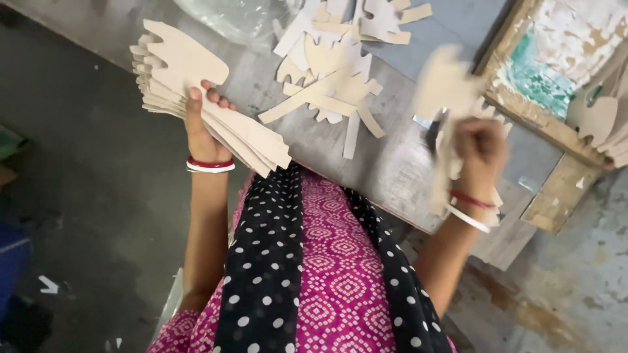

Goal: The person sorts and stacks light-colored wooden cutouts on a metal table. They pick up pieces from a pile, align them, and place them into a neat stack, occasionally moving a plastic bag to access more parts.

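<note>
The left hand (199, 134) is gripping a thick stack of beige card cut-outs (196, 98), too many to count, its long axis running from upper left down toward the person's chest. The right hand (481, 147), blurred, is closing around one single cut-out (448, 88) held upright, with what may be scissors (432, 131) beside it. Loose offcuts (333, 72) are lying on the grey counter (392, 163) between the two hands, somewhat nearer the left; a wooden frame (556, 131) is resting at right.
</note>
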